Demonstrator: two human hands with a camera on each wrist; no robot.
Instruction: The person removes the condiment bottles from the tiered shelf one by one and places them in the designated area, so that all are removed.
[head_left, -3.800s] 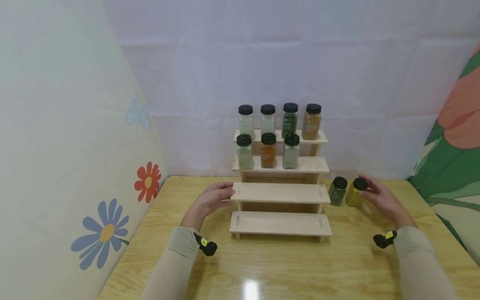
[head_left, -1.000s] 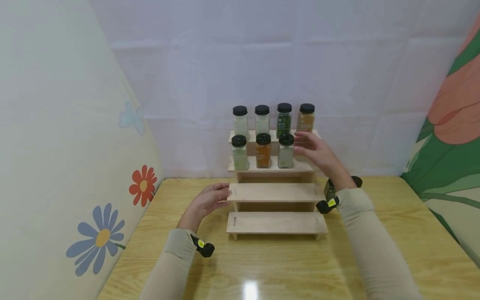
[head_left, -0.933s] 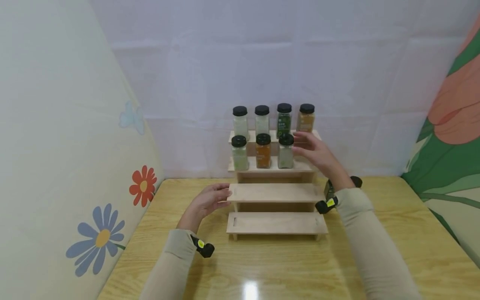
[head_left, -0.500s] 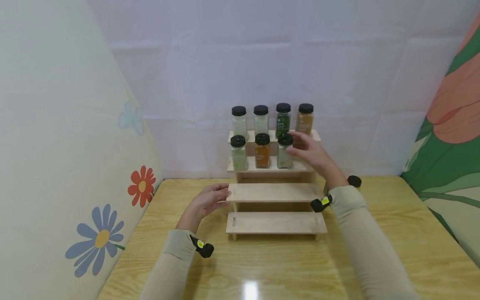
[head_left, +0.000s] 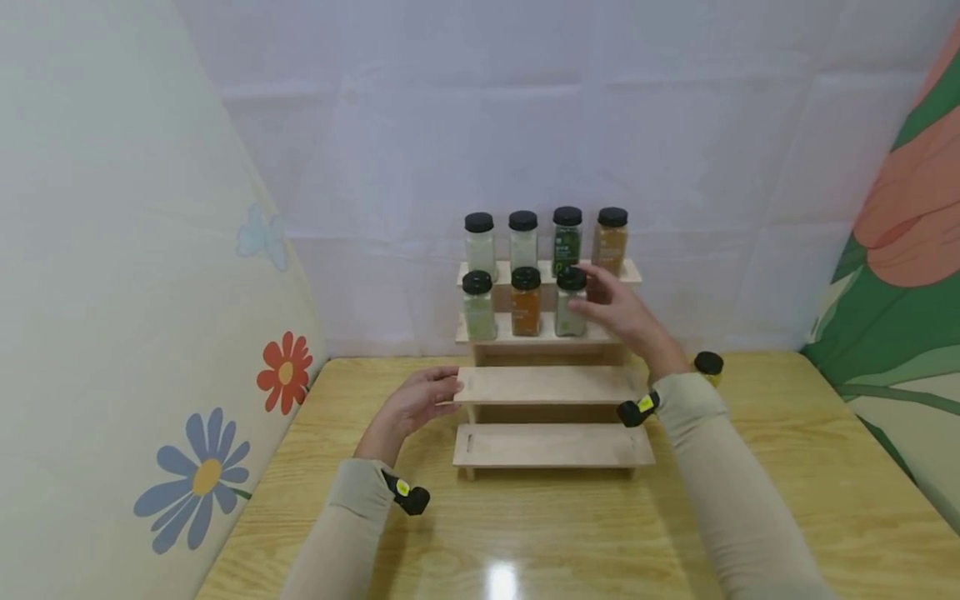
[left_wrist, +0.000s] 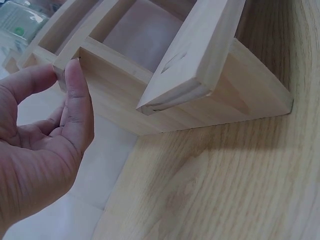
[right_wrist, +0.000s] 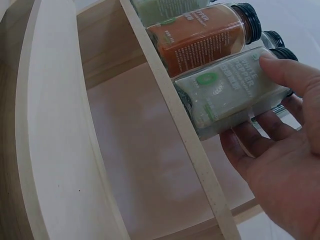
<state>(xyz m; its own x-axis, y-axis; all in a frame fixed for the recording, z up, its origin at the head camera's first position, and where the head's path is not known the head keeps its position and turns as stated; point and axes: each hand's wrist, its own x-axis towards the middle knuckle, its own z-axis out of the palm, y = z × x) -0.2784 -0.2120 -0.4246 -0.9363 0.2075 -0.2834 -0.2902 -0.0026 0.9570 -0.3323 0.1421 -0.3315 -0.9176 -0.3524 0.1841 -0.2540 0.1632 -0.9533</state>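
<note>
The left hand (head_left: 417,400) pinches the end of the shelf (head_left: 551,386); the right hand (head_left: 622,313), higher, grips a pale jar (right_wrist: 222,92).

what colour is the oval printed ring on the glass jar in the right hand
Green ring, best in right wrist view.

a four-step wooden rack (head_left: 553,384) on a light wood-grain table (head_left: 570,533).
on the rack's top step, left to right, stand two pale jars (head_left: 480,248), a dark green jar (head_left: 567,243) and a tan jar (head_left: 610,248); on the step below, a pale green jar (head_left: 479,317), an orange jar (head_left: 526,310) and a grey-white jar (head_left: 567,321). on the table, right of the rack, stands a yellow jar (head_left: 708,364), partly hidden.
</note>
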